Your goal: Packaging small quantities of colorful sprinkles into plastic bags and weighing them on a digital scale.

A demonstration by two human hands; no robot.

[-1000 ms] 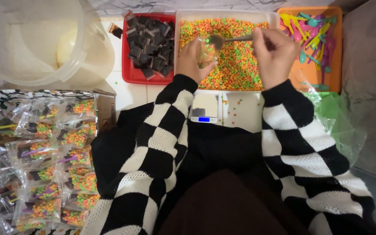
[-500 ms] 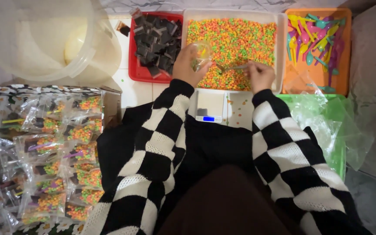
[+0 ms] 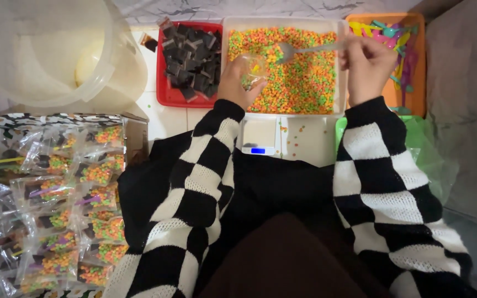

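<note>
Raised right hand grips spoon.

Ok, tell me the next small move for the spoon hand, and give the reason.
Probably tip the spoon toward the small clear bag. The right hand holds the spoon over the tray of coloured beads, its bowl level with the bag, which the left hand holds over the same tray with only a few beads inside.

Soft, even indoor light; colours vivid; faint overall softness; dim shadow at lower edges.
</note>
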